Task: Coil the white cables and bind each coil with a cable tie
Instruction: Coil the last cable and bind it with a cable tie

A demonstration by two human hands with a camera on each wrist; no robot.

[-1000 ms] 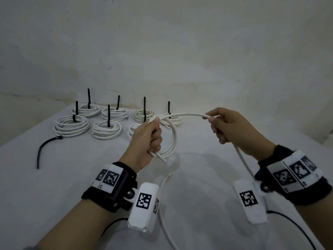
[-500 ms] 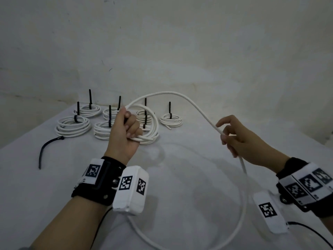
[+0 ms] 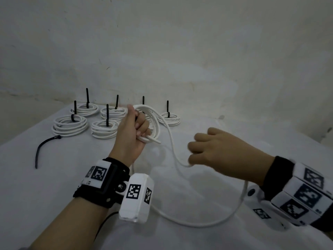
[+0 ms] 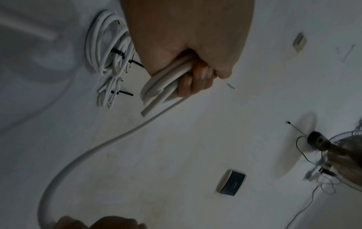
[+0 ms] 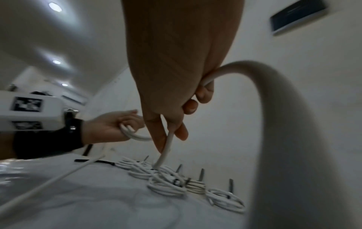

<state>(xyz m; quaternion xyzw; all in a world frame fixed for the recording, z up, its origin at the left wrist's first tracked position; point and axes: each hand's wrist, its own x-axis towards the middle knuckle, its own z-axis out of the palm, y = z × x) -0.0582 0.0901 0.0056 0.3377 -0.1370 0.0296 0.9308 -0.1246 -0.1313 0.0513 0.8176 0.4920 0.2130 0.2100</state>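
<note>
Both hands grip white cable [image 3: 172, 148]: left [image 3: 132, 130] loops, right [image 3: 216, 150] slack.

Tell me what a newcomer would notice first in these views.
First, the white cable held above the table: the left hand grips its gathered loops while the right hand pinches the loose run that sags to the white cloth. Behind them at the table's far edge sit finished coils with black tie tails standing up, and one loose black cable tie lies at the left.
</note>
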